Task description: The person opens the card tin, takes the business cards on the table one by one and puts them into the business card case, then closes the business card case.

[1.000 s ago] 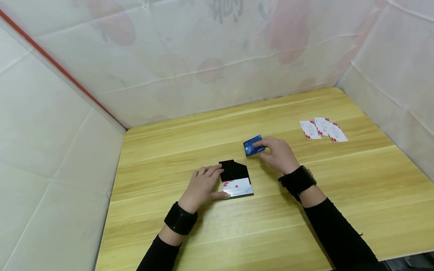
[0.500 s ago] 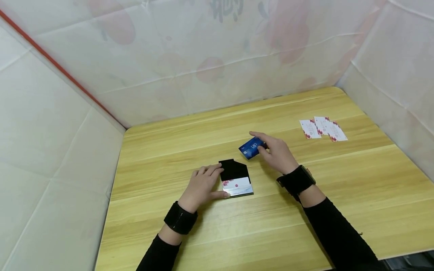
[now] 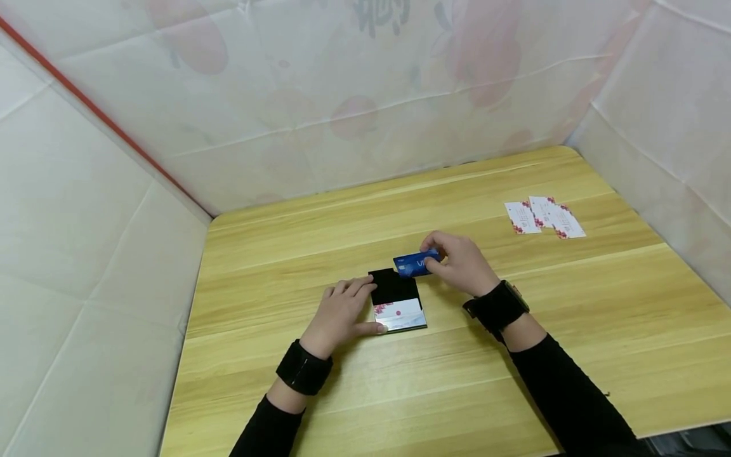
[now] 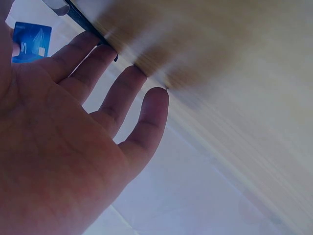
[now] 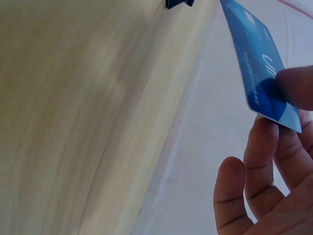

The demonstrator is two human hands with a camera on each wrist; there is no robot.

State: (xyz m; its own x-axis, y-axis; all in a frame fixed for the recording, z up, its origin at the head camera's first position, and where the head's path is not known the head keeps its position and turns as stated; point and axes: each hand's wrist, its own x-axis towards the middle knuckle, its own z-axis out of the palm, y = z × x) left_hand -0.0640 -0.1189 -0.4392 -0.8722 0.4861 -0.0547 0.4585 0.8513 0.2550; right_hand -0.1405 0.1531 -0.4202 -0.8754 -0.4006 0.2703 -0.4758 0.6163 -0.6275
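In the head view my right hand (image 3: 462,263) pinches a blue bank-style card (image 3: 412,263) by its right end. The right wrist view shows the thumb on the face of this blue card (image 5: 261,61) and fingers behind it. The card is held just above the upper edge of a black card holder (image 3: 394,287), which lies unfolded on the table. A white card with pink flowers (image 3: 398,311) shows in the holder's lower half. My left hand (image 3: 341,315) rests at the holder's left side, with thumb and forefinger touching it and the other fingers extended.
Several white business cards with pink flowers (image 3: 545,218) lie overlapping at the far right of the wooden table (image 3: 274,254). Pale cloth walls (image 3: 320,95) surround the table's back and sides.
My right hand has brought the blue card left and down towards the holder, turning it more level. Its forefinger lifted off midway and is now bent onto the card. The left hand stays put.
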